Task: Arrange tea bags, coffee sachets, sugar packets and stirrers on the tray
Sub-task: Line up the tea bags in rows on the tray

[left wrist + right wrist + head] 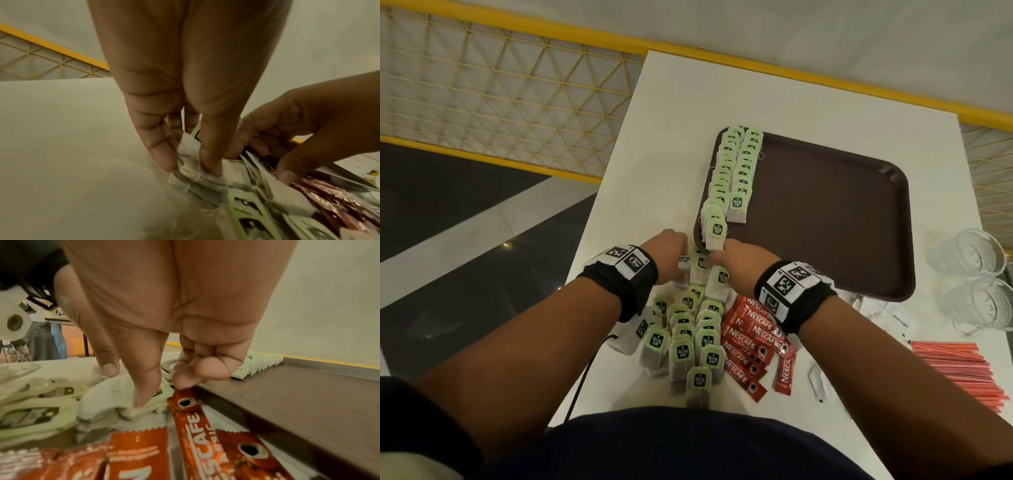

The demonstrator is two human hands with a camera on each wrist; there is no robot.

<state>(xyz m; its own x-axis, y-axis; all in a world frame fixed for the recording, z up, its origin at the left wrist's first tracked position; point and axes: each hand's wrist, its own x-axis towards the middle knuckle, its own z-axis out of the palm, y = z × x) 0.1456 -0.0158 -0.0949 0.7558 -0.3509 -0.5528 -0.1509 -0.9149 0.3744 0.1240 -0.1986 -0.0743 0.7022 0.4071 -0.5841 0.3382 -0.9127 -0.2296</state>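
A brown tray (825, 212) lies on the white table, with two overlapping rows of green-tagged tea bags (736, 171) along its left side. Loose tea bags (688, 339) are heaped on the table in front of the tray's near left corner. At the top of this heap my left hand (671, 248) pinches a white tea bag (190, 149) between thumb and fingers. Close beside it my right hand (736, 258) holds another tea bag (115, 391) between thumb and forefinger, its other fingers curled. Red coffee sachets (753, 346) lie under my right wrist.
Pink stirrers (959, 366) lie in a bundle at the near right. White sugar packets (820, 380) are scattered between them and the sachets. Two glass cups (976, 274) stand right of the tray. A yellow railing (517, 85) runs beyond the table's left edge.
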